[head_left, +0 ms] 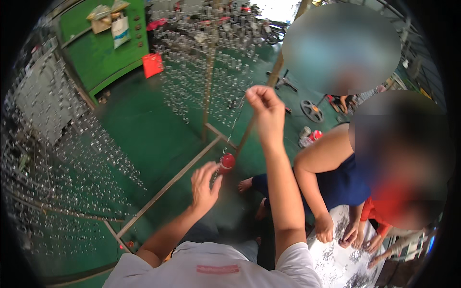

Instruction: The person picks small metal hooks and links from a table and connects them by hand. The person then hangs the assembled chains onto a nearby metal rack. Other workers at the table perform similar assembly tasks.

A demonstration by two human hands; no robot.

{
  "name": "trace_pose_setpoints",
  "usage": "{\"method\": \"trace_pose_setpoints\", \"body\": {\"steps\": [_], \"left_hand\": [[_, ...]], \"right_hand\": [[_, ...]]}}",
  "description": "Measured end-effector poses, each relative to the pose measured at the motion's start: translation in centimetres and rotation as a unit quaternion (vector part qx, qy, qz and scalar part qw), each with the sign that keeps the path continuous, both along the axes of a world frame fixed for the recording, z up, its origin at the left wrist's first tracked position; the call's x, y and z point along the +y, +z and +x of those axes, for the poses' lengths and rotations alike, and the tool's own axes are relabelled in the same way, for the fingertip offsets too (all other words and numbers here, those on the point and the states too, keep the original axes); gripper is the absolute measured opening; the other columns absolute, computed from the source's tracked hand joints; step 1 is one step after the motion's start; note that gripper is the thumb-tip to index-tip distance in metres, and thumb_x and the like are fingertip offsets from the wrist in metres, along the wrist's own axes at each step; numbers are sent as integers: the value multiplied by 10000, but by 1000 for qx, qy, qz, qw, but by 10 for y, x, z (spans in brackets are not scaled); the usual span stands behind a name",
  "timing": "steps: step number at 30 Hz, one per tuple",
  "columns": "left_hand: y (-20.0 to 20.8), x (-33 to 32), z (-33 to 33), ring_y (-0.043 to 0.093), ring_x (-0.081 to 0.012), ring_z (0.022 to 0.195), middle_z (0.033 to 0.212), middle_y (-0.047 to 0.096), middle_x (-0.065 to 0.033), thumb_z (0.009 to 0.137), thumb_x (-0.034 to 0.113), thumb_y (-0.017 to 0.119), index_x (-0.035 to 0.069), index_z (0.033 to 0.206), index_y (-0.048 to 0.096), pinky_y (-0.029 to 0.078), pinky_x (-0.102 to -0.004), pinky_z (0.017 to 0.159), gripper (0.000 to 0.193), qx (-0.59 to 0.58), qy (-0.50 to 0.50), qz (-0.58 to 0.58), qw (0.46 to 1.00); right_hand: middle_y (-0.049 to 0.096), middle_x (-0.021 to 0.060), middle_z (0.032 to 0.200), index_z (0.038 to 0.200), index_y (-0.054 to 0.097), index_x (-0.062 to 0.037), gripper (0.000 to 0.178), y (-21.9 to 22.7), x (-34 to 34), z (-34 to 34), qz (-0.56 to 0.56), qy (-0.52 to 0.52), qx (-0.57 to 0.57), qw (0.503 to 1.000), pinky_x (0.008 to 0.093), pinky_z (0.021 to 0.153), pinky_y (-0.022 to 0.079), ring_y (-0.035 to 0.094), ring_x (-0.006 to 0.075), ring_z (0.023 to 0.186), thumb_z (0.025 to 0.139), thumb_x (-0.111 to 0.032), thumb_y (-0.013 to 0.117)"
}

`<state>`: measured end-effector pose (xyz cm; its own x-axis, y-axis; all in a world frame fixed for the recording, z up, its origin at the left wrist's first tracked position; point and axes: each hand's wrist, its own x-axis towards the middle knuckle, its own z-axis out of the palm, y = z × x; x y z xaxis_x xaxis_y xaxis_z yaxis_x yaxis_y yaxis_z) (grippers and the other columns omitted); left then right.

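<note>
My right hand (266, 110) is raised, thumb and fingers pinched on the top of a thin shiny strand (234, 126). The strand slants down to a small red round object (227, 162), like a spool or weight, which seems to hang from it. Lower and to the left, my left hand (205, 187) has its fingers and thumb apart. Its fingertips are right beside the red object; whether they touch it, I cannot tell.
Strands of small clear pieces (197, 72) hang ahead and to the left. A wooden frame (168, 185) stands by the left hand. A green cabinet (103, 57) is at far left. At right, people's hands (325, 228) work over a white table (331, 259) with small dark pieces.
</note>
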<state>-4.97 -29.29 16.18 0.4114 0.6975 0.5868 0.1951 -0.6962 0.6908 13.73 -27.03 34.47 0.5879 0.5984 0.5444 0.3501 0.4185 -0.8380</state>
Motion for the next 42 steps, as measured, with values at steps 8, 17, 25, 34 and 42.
{"method": "trace_pose_setpoints", "body": {"steps": [8, 17, 25, 34, 42], "left_hand": [[-218, -19, -93, 380, -422, 1314, 1453, 382, -194, 846, 418, 649, 118, 1367, 478, 360, -529, 1054, 625, 420, -114, -315, 844], [-264, -30, -96, 257, -444, 1392, 1564, 176, -184, 836, 622, 567, 159, 1488, 307, 307, -590, 1080, 842, 576, -208, -342, 713], [-260, -25, -95, 264, -461, 1385, 1562, 173, -204, 831, 641, 557, 151, 1501, 282, 301, -558, 1092, 874, 581, -207, -339, 711], [-256, -19, -91, 301, -486, 1358, 1544, 198, -240, 819, 623, 576, 114, 1483, 316, 310, -526, 1097, 877, 575, -211, -334, 716], [-253, -16, -90, 330, -492, 1338, 1524, 226, -265, 818, 606, 587, 90, 1463, 349, 340, -514, 1082, 860, 575, -212, -325, 720]], "right_hand": [[622, -40, 817, 950, 691, -48, 143, 89, 93, 6, 0, 37, -76, 996, 214, 703, 372, 497, 53, 751, 871, -167, 690], [638, -10, 824, 1027, 717, -64, 295, 171, 177, 4, 11, 40, -88, 995, 230, 643, 351, 489, 65, 735, 835, -288, 733], [675, -32, 910, 1016, 722, -114, 236, 232, 225, 8, 23, 36, -128, 991, 229, 602, 336, 551, 58, 790, 832, -261, 703], [680, -33, 963, 1064, 707, -136, 294, 274, 254, 10, 15, -3, -133, 991, 254, 644, 339, 557, 65, 830, 840, -325, 682], [669, -79, 961, 1067, 700, -150, 260, 293, 280, 46, 13, 40, -160, 986, 238, 644, 327, 532, 40, 810, 849, -291, 697]]}}
